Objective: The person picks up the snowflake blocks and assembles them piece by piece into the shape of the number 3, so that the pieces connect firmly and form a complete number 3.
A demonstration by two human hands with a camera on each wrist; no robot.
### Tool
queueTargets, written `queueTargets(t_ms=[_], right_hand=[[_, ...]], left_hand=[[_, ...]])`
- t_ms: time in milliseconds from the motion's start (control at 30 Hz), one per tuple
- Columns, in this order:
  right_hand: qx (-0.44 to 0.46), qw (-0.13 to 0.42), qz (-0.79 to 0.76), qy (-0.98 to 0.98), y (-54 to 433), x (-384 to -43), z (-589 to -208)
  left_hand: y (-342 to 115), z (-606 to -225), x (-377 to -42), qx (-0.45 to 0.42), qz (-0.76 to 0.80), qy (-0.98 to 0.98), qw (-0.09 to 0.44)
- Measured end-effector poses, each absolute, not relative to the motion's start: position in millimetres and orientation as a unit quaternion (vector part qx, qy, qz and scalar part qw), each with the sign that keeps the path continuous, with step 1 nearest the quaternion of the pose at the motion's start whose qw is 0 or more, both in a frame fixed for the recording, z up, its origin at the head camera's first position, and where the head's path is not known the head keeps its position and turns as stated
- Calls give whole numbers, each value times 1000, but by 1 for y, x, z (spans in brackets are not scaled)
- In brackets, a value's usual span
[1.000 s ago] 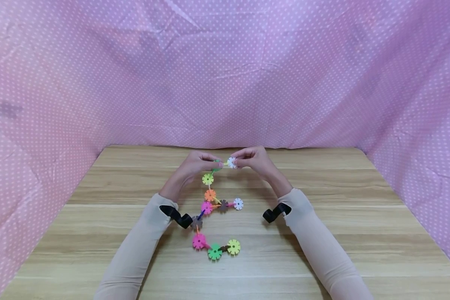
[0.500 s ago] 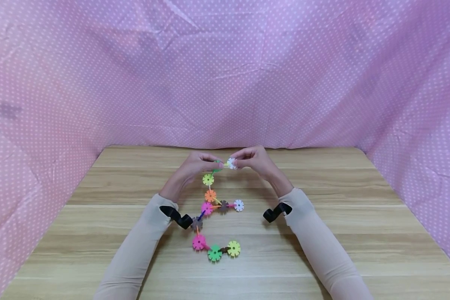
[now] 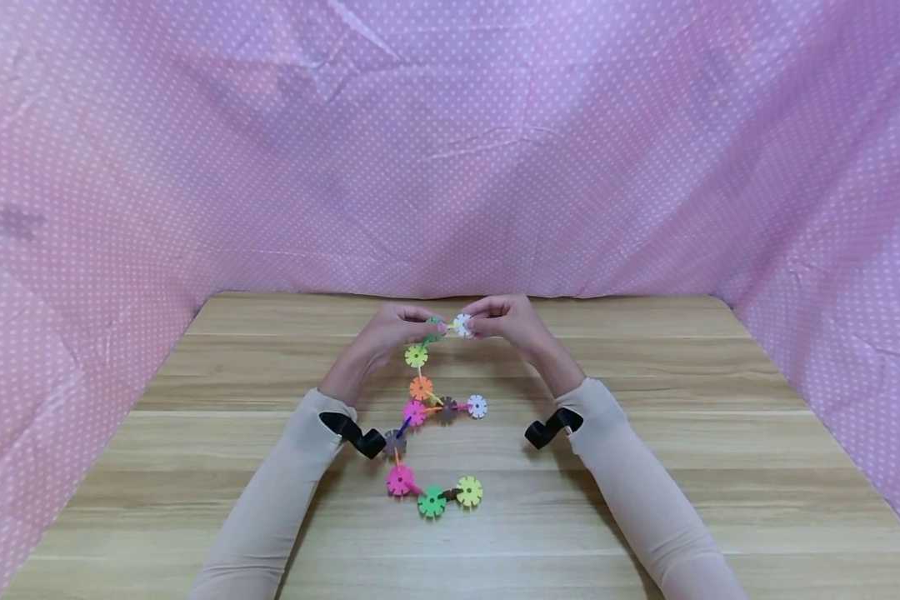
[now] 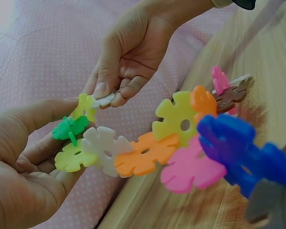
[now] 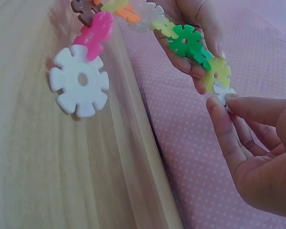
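Observation:
A chain of colourful notched interlocking discs [image 3: 416, 412] spans the space between and below my hands, branching midway to a white end disc [image 5: 82, 79]. At its far end my left hand [image 3: 392, 333] pinches a green disc [image 4: 69, 128] between thumb and fingers. My right hand [image 3: 513, 325] pinches a white disc [image 5: 222, 94] by its edge. That white disc meets a small yellow disc [image 5: 217, 75], which links on to the green one. Fingertips partly cover both held discs. The near end of the chain finishes in a yellow disc [image 3: 469, 492] beside a green one [image 3: 432, 502].
Below the hands lies a wood-grain table [image 3: 645, 500]. A pink polka-dot cloth [image 3: 450, 167] hangs behind its far edge and along both sides. Black straps [image 3: 553, 427] sit at both sleeved wrists.
Both hands keep their grip and stay in nearly the same place. The chain has shifted very slightly away from me since half a second ago.

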State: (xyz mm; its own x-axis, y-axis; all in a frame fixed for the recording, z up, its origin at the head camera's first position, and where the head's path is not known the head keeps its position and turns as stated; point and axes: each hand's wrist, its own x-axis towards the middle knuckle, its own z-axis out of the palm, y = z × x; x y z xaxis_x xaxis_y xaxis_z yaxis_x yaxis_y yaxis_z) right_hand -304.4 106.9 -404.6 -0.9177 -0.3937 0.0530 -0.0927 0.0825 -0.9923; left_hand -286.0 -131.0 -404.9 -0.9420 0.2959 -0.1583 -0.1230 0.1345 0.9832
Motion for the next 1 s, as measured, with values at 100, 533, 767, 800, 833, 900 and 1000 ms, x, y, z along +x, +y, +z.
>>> queueTargets(t_ms=[100, 533, 767, 800, 833, 900, 1000], right_hand=[[-167, 117, -652, 731, 107, -304, -404], [-167, 135, -642, 736, 107, -304, -403], [-161, 142, -640, 738, 109, -303, -400], [-158, 142, -641, 738, 110, -302, -399], [-157, 143, -642, 737, 110, -302, -398], [-154, 145, -645, 734, 110, -302, -397], [-150, 147, -648, 732, 112, -302, -395]], left_hand=[[-132, -405, -286, 67, 653, 737, 163], [-135, -408, -290, 82, 652, 729, 191], [-140, -414, -291, 113, 645, 725, 211], [-140, -414, -291, 120, 640, 728, 213], [-142, -413, -290, 127, 632, 733, 215], [-144, -412, -290, 139, 613, 747, 215], [-148, -410, -289, 156, 585, 769, 206]])
